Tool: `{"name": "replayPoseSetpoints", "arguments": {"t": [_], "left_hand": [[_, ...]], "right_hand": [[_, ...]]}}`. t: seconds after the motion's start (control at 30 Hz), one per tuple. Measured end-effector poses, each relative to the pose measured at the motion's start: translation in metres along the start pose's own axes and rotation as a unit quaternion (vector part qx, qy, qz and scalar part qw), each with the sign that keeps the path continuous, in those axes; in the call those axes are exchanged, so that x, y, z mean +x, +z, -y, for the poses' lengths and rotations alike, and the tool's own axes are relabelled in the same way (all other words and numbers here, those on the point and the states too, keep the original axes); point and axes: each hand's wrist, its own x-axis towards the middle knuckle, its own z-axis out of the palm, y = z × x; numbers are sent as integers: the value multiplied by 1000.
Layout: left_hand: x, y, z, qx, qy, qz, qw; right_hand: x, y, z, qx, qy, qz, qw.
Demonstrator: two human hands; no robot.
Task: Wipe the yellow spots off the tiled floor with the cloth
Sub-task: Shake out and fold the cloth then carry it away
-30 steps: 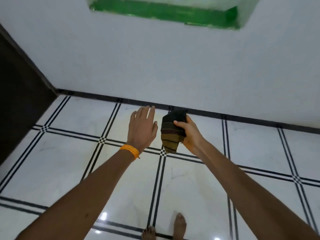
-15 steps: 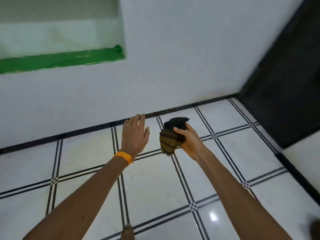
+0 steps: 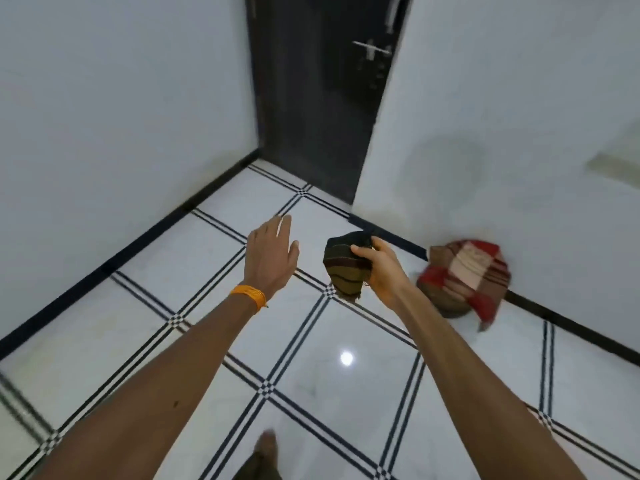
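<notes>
— Where is the cloth (image 3: pixel 344 268)?
— Bunched in the right hand (image 3: pixel 381 271), thumb and fingers curled round it, up in the air above the tiled floor (image 3: pixel 329 341).
— And the left hand (image 3: pixel 272 258)?
— Fingers straight, holding nothing (an orange wristband (image 3: pixel 247 294) on that wrist). A red checked bundle (image 3: pixel 464 275) lies against the wall.

A home hallway: tiled floor (image 3: pixel 346 386), dark door (image 3: pixel 318 98), white walls (image 3: pixel 121 98).

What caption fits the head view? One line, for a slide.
Right hand holds the striped cloth above the tiled floor, left hand outstretched beside it, dark door ahead.
</notes>
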Motion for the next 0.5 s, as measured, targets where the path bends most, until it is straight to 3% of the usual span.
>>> {"name": "replayPoseSetpoints", "arguments": {"t": [0.27,0.5], "left_hand": [[100,110,-178,-66,153,65,984],[195,194,-308,-84,240,113,961]], "right_hand": [[17,-195,27,106,-22,-121,987],[63,-338,37,222,-19,-219,950]]}}
